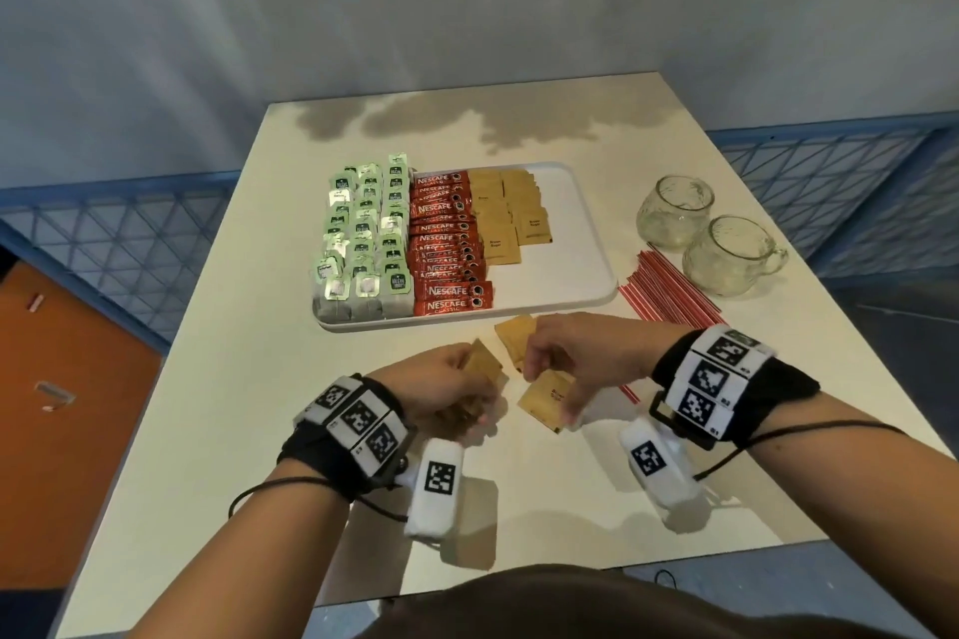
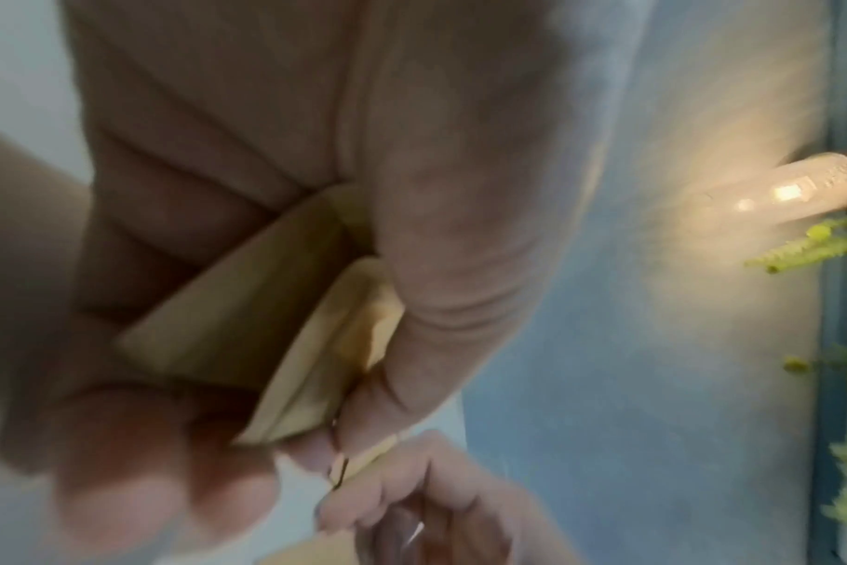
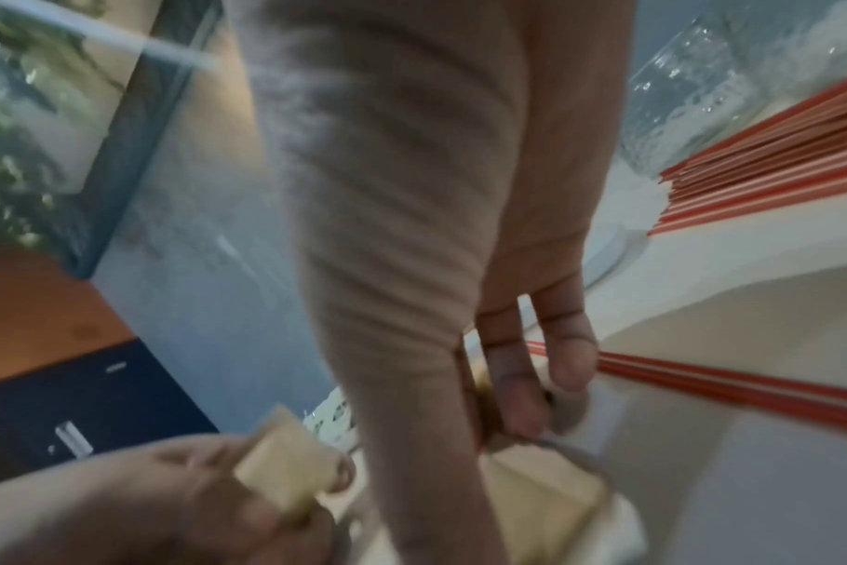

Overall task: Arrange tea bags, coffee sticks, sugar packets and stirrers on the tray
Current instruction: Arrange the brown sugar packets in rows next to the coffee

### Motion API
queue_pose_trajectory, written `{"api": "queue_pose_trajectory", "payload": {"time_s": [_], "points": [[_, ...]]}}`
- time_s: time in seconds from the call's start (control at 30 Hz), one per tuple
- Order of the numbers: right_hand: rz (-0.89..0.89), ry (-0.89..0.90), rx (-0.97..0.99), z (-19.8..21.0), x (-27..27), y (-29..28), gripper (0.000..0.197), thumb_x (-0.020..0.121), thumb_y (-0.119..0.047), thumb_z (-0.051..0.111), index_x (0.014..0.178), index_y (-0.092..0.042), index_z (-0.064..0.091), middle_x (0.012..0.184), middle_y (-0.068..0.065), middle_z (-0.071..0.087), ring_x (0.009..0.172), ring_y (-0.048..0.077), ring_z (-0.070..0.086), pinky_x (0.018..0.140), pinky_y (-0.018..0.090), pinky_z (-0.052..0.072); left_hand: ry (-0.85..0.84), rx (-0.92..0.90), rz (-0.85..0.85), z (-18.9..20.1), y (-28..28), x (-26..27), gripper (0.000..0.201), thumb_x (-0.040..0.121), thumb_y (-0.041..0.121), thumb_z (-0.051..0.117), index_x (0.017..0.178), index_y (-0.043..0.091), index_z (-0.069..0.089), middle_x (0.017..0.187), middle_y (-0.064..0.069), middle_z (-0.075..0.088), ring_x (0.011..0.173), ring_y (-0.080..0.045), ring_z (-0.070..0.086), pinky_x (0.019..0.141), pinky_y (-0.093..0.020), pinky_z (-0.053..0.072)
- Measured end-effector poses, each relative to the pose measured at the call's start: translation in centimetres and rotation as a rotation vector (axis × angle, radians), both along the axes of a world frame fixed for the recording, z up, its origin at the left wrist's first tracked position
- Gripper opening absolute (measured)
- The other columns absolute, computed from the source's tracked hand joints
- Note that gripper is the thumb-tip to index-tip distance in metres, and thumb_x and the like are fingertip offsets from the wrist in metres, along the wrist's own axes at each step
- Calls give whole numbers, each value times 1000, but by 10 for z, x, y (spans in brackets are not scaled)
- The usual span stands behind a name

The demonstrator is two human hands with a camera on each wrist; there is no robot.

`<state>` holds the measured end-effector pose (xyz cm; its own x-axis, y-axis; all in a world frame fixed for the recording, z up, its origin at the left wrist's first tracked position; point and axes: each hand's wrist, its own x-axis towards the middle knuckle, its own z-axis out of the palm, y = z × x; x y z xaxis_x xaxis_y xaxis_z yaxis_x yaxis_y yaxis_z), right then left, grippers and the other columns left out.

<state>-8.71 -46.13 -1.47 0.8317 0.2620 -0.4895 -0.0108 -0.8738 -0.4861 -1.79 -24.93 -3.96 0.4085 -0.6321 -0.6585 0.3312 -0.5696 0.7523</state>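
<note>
Left hand [image 1: 450, 387] grips a stack of sugar packets [image 2: 266, 336]; right hand [image 1: 573, 358] pinches another packet [image 1: 545, 400] off the counter [image 1: 726, 457], near the tray [image 1: 586, 285]. Risk: loose stack fans out, slips, scatters onto the neat rows.

Green-tagged tea bags [image 1: 363, 244], red coffee sticks [image 1: 449, 249], brown sugar packets [image 1: 511, 215], red-and-white striped stirrers [image 1: 669, 285], white tray [image 1: 581, 234].

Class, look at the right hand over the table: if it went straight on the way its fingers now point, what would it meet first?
The right hand points its fingers down and toward the person's left, pinching a brown sugar packet. Going on, it would probably press that packet onto the table; a more sideways path would meet the left hand.
</note>
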Motion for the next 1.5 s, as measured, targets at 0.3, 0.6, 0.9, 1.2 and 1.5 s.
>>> {"api": "queue_pose_trajectory", "payload": {"time_s": [0.3, 0.6, 0.9, 1.2, 1.5], "points": [[-28, -73, -92, -10, 6, 6, 46, 61, -26, 91, 95, -23, 60, 100, -6, 57, 83, 10, 50, 70, 26, 41, -141, -153, 251, -11, 4, 3, 19, 83, 6, 71, 90, 17, 57, 95, -21, 68, 72, -20, 61, 71, -32, 48], [-394, 26, 535, 3, 8, 0, 13, 91, -7, 67, 102, -2, 64, 86, 13, 72, 70, 21, 68, 70, 28, 59, -238, -252, 264, -19, -3, 4, 41, 73, 21, 85, 103, 12, 57, 78, -2, 66, 72, -20, 66, 68, -36, 52], [-606, -41, 796, 16, 22, 20, 16, 96, -3, 58, 110, 4, 56, 85, 19, 69, 68, 22, 71, 66, 28, 61, 16, -419, 615, -9, -26, 2, 31, 90, 21, 69, 115, 5, 58, 90, -14, 68, 72, -22, 62, 62, -29, 50], [-605, -169, -56, -9, 12, 2, 42, 68, -39, 86, 99, -18, 68, 95, -4, 66, 85, 13, 61, 72, 27, 51, 207, -361, 701, -2, -4, 16, 20, 97, 4, 46, 110, -6, 57, 89, -15, 76, 73, -24, 73, 54, -30, 57], [-507, -144, -82, -12, 18, 2, 30, 74, -26, 82, 73, -16, 54, 77, -2, 59, 68, 12, 51, 60, 29, 39, 320, -220, 549, 1, 5, 9, 23, 87, 26, 65, 95, 7, 56, 73, -9, 62, 60, -21, 58, 51, -29, 48]]}}
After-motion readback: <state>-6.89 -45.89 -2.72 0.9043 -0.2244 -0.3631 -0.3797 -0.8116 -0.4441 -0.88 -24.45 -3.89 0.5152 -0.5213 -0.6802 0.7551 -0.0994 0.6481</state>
